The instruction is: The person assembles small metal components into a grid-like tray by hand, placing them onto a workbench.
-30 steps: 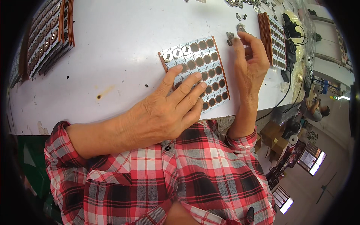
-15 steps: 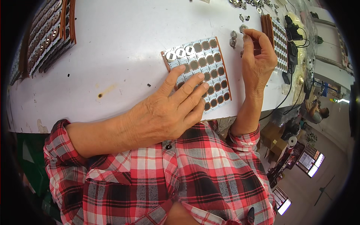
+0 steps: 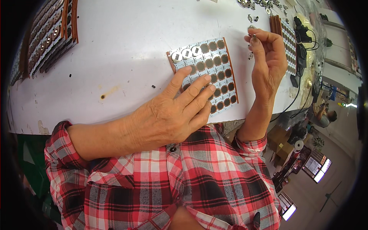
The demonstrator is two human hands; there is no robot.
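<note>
A light blue circuit board panel (image 3: 213, 69) with rows of dark round pads and brown edge strips lies on the white table. Three silvery metal clips (image 3: 186, 53) sit side by side along its far left row. My left hand (image 3: 166, 113) rests on the panel's near left part, fingers spread, covering some pads. To the right of the panel, my right hand (image 3: 269, 57) is raised with thumb and forefinger pinched on a small metal clip (image 3: 251, 35). Its fingers partly hide that clip and other loose metal parts behind them.
Stacked panels (image 3: 50, 38) stand at the far left, and another stack (image 3: 287, 42) at the right. Loose metal parts (image 3: 264, 4) lie scattered at the far right. Black adapters and cables (image 3: 302, 38) run along the right edge. A small black piece (image 3: 153, 86) lies left of the panel.
My right hand has drawn its fingertips together on a small metal clip and turned slightly. My left hand stays on the panel; the whole view has shifted a little.
</note>
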